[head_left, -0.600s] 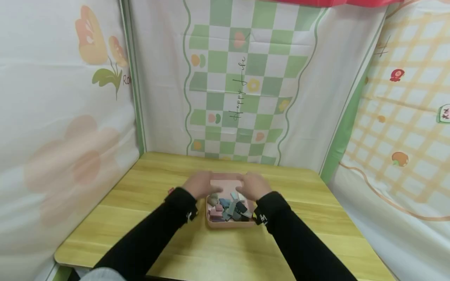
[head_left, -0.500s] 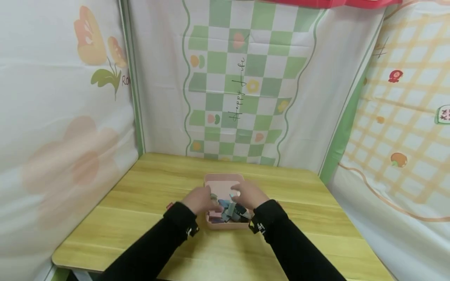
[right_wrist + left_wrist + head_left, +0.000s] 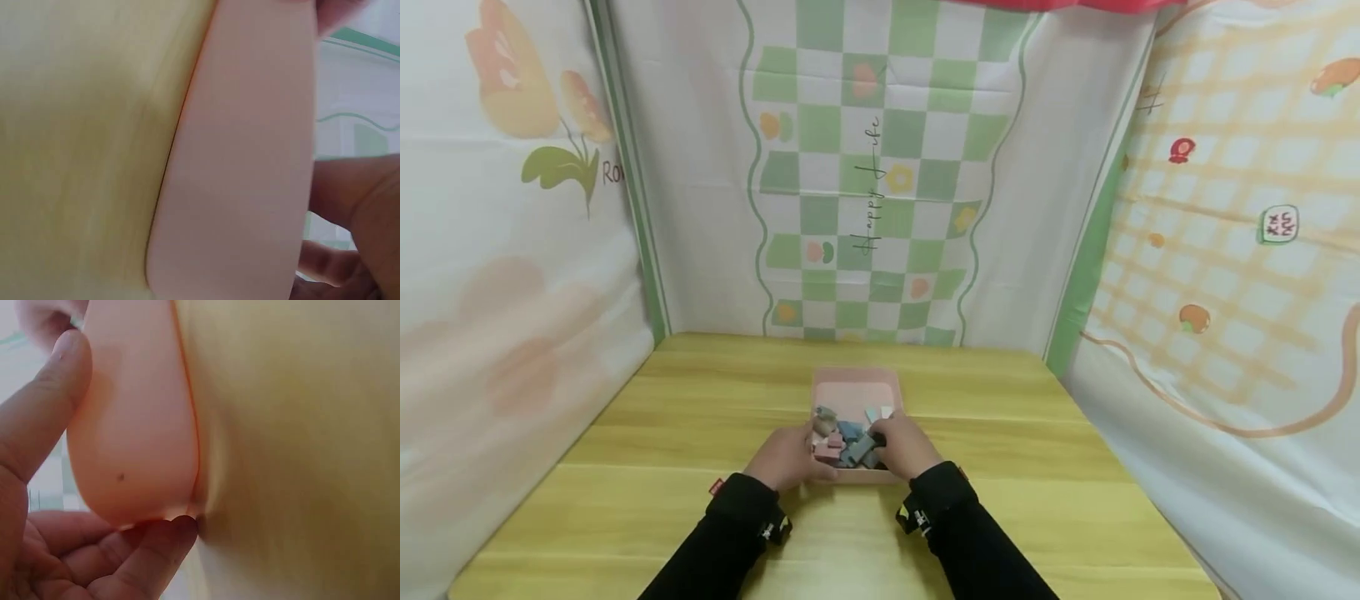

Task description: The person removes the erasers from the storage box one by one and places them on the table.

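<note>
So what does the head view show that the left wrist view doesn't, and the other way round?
Only the head view shows the jumbled blocks inside the pink box, the black sleeves, and the Happy Life lettering on the back cloth.

Only the left wrist view shows a small dark spot on the box's outer wall, and the left hand's fingertips against its bottom corner.

Both show the pink box, the left hand and the wooden tabletop.

We see a yellow wood-grain tbl (image 3: pixel 1075 508), white printed cloths (image 3: pixel 692 208) L/R & back, red strip (image 3: pixel 1067 4) up top.
</note>
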Available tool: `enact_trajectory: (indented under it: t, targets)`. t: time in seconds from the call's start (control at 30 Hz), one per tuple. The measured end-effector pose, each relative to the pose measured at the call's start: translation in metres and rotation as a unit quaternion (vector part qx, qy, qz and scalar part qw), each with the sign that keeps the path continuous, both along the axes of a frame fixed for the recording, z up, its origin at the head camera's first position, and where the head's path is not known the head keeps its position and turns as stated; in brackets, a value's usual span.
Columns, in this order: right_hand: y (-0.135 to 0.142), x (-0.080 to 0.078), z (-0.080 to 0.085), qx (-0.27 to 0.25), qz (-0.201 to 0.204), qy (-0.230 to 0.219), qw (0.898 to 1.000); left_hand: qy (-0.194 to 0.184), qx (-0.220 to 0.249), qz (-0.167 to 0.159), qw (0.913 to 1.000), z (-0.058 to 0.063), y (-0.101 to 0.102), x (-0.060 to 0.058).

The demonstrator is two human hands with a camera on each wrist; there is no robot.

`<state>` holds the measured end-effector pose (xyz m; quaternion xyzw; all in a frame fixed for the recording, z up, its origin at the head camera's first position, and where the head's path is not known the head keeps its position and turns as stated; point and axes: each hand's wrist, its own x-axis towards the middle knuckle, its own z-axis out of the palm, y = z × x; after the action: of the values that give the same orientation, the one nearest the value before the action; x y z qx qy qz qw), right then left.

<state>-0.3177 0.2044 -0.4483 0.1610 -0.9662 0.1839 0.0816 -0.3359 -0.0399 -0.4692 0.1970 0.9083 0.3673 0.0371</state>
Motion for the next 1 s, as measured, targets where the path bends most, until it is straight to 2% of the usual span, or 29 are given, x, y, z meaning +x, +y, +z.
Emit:
enact_trajectory:
  t: [0.13,0.3,0.5,0.6,0.7,0.87,1.0]
  targets:
    - [-0.005,-0.004,0.006,-0.046,-0.024,0.002,0.999,-0.028,0.04,-0.002,0.9988,0.0,-0.011,-0.005]
    - [-0.01,-0.008,0.006,-0.079,-0.016,0.018,0.997,-0.04,0.068,0.012,0.9968,-0.001,-0.017,-0.005]
    - [-0.008,0.001,0.001,-0.062,-0.023,0.024,0.998,-0.051,0.075,-0.006,0.9958,-0.002,-0.017,-0.003]
    - [-0.002,0.004,0.006,-0.051,-0.02,0.034,0.998,-0.052,0.075,-0.002,0.9958,0.0,-0.015,-0.001]
    - [0.006,0.003,0.015,-0.055,-0.036,0.031,0.997,-0.052,0.075,0.003,0.9959,0.002,-0.015,-0.001]
    - [0.036,-0.003,0.024,-0.035,-0.071,0.026,0.997,-0.046,0.073,0.004,0.9963,0.001,-0.015,-0.003]
    - [0.061,-0.005,0.02,0.006,-0.079,0.008,0.997,-0.047,0.07,0.002,0.9964,-0.005,-0.016,-0.005]
